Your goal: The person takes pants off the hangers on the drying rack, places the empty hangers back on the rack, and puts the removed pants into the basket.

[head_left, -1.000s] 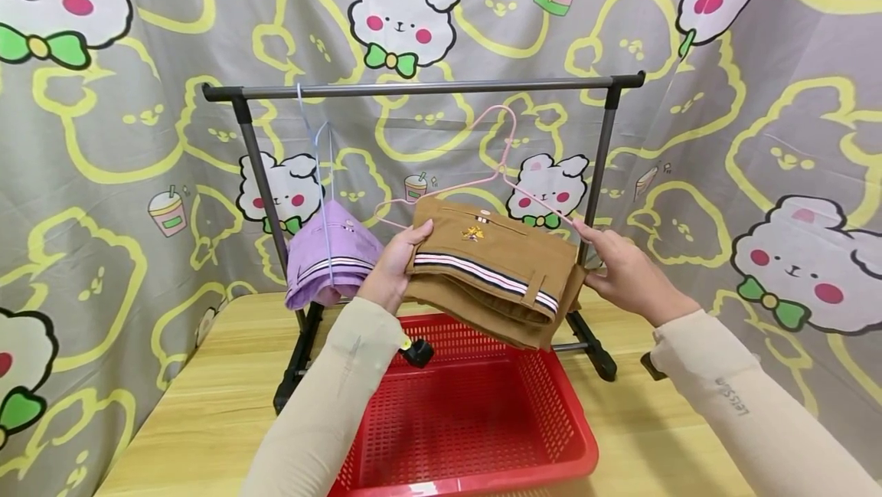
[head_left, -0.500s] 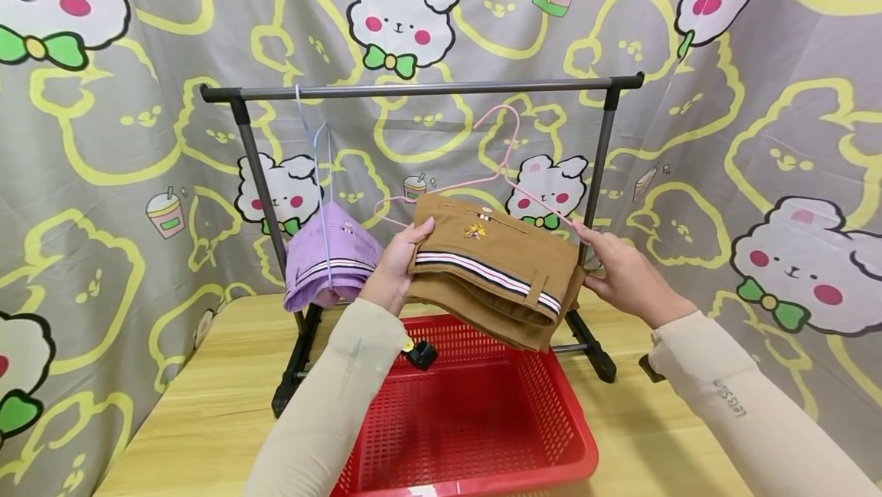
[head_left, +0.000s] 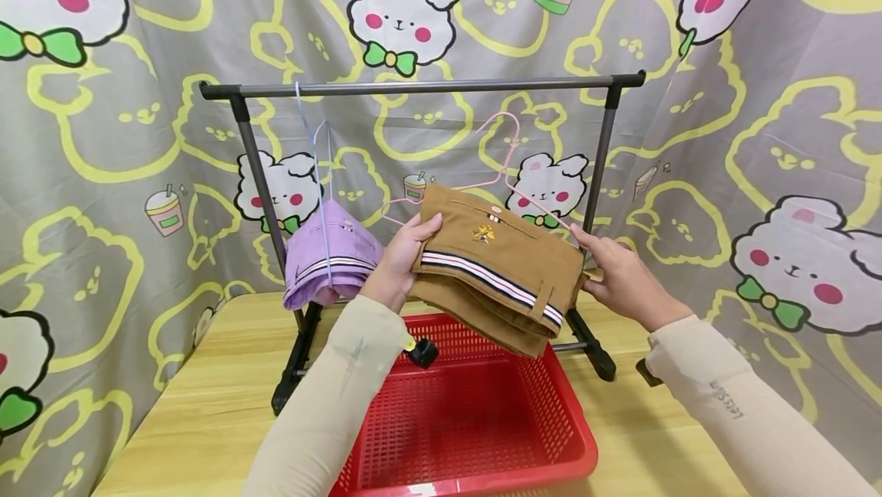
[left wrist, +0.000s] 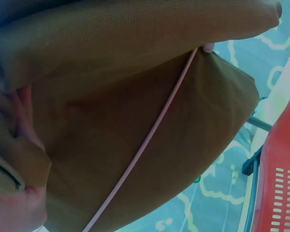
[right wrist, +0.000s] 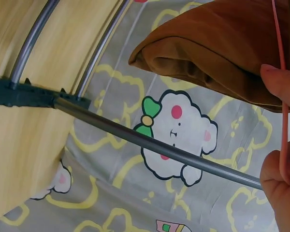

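Observation:
In the head view a pair of folded brown trousers (head_left: 499,248) with a striped band and small embroidery hangs over a pink hanger (head_left: 508,148). My left hand (head_left: 403,263) grips the trousers at their left side, thumb on the front. At the other side my right hand (head_left: 623,279) holds the hanger's corner, close to the cloth. The right wrist view shows the fingers and thumb of my right hand (right wrist: 282,186) round the end of the pink hanger (right wrist: 282,48). Across the inside of the trousers (left wrist: 193,125) runs the hanger's bar (left wrist: 145,142) in the left wrist view.
A dark clothes rack (head_left: 427,88) stands on the wooden table (head_left: 200,359). Folded purple trousers (head_left: 331,252) hang from its left end on a blue hanger (head_left: 300,110). Below my hands sits a red basket (head_left: 586,436). A patterned curtain (head_left: 427,129) closes off the back.
The trousers have tilted, their left side rising a little and their right side dipping. The pink hanger's hook has dropped slightly, and my left hand has shifted slightly right.

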Demonstrator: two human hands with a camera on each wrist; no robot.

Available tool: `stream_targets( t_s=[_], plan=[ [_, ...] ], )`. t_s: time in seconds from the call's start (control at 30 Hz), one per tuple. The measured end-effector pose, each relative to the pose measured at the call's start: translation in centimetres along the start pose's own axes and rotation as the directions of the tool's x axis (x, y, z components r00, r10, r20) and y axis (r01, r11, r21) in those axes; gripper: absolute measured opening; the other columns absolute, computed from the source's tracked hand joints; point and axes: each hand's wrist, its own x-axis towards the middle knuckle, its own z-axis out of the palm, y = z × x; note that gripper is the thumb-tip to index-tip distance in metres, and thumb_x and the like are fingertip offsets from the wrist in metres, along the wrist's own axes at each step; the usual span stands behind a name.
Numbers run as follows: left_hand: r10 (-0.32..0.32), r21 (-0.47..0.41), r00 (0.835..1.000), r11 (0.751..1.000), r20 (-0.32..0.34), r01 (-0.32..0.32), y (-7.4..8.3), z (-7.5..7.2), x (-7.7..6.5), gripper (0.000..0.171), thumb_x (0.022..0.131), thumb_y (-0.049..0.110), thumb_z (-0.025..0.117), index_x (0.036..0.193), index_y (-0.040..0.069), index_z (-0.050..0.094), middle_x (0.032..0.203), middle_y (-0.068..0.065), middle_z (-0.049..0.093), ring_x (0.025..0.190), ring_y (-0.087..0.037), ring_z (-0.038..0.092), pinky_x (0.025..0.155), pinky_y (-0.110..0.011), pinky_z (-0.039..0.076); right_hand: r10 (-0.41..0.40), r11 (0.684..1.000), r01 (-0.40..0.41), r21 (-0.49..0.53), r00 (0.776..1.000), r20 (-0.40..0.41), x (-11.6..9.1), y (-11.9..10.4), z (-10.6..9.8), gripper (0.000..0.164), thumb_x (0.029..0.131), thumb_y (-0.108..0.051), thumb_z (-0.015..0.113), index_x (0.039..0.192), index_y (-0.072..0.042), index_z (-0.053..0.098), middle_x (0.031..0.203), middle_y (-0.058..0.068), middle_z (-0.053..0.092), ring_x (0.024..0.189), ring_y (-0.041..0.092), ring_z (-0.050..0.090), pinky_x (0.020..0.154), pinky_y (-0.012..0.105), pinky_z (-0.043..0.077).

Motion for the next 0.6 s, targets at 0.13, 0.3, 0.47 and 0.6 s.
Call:
stream_targets(
  t_s=[0.13,0.3,0.47,0.6],
  plan=[
    [0.014,-0.004,1.0,1.0,-0.004,-0.014,0.12,0.08,-0.09,0.019,0.103,0.012,0.041,0.12,0.009,0.049,0.087,-0.001,0.065,0.069,-0.013,0.065,0.065,-0.024,0.053,-0.014,1.0,0.014,-0.005,1.0,-0.027,0.04,0.13,0.25,0.092,0.065,0.009,0.082,0.145,-0.004,0.039,0.085,0.012,0.057,0.067,0.024,0.047,0.061,0.043,0.043],
    [0.021,-0.009,1.0,1.0,-0.002,-0.021,0.06,0.05,0.03,0.018,0.103,0.012,0.041,0.119,0.009,0.049,0.087,-0.002,0.065,0.07,-0.013,0.065,0.065,-0.024,0.053,-0.005,1.0,0.005,-0.015,1.0,-0.016,0.11,0.06,0.14,0.092,0.066,0.007,0.083,0.146,-0.004,0.038,0.085,0.014,0.058,0.068,0.024,0.048,0.061,0.043,0.044],
    [0.03,-0.006,1.0,1.0,0.001,-0.03,-0.05,0.02,0.05,0.019,0.103,0.012,0.041,0.12,0.009,0.049,0.087,-0.001,0.065,0.07,-0.013,0.065,0.065,-0.025,0.053,0.007,1.0,-0.007,-0.018,1.0,-0.005,0.19,-0.1,0.08,0.091,0.068,0.005,0.083,0.146,-0.004,0.037,0.088,0.016,0.059,0.068,0.024,0.05,0.061,0.044,0.045],
    [0.037,-0.007,0.999,0.999,0.018,-0.037,-0.22,-0.01,0.02,0.018,0.104,0.013,0.04,0.12,0.01,0.048,0.087,-0.001,0.065,0.07,-0.013,0.065,0.065,-0.025,0.053,0.008,1.0,-0.008,-0.02,1.0,-0.017,0.15,-0.01,0.25,0.09,0.068,0.004,0.084,0.146,-0.004,0.038,0.086,0.015,0.059,0.067,0.024,0.05,0.061,0.044,0.044]
  ],
)
